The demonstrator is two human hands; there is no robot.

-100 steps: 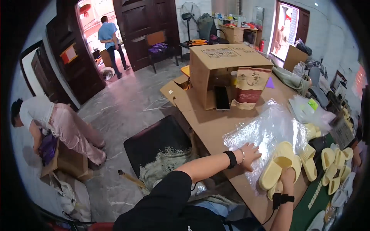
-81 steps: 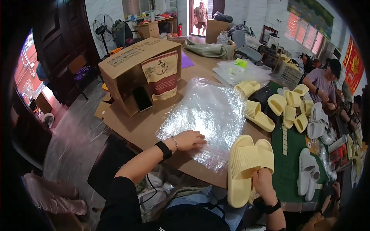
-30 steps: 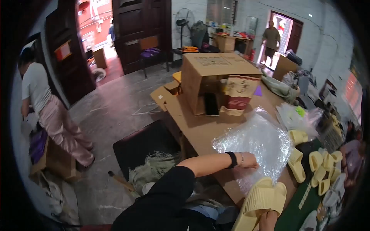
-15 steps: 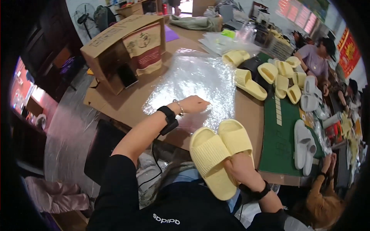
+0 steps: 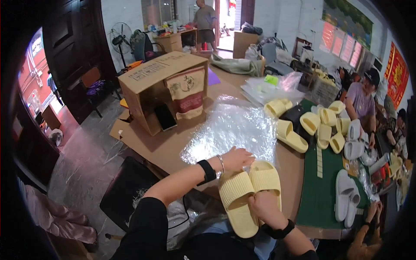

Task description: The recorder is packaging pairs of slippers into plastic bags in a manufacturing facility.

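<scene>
- Two yellow slippers (image 5: 249,195) are held as a pair, gripped at the near edge of the table.
- Seven more yellow slippers (image 5: 291,135) are counted, spread over the table beyond.
- About four white slippers (image 5: 346,201) are seen on the green mat (image 5: 320,195).
- One clear plastic bag (image 5: 236,130) is laid flat.
- One open cardboard box (image 5: 151,93) is stood on its side.
- One standing fan (image 5: 119,37) is seen.
</scene>
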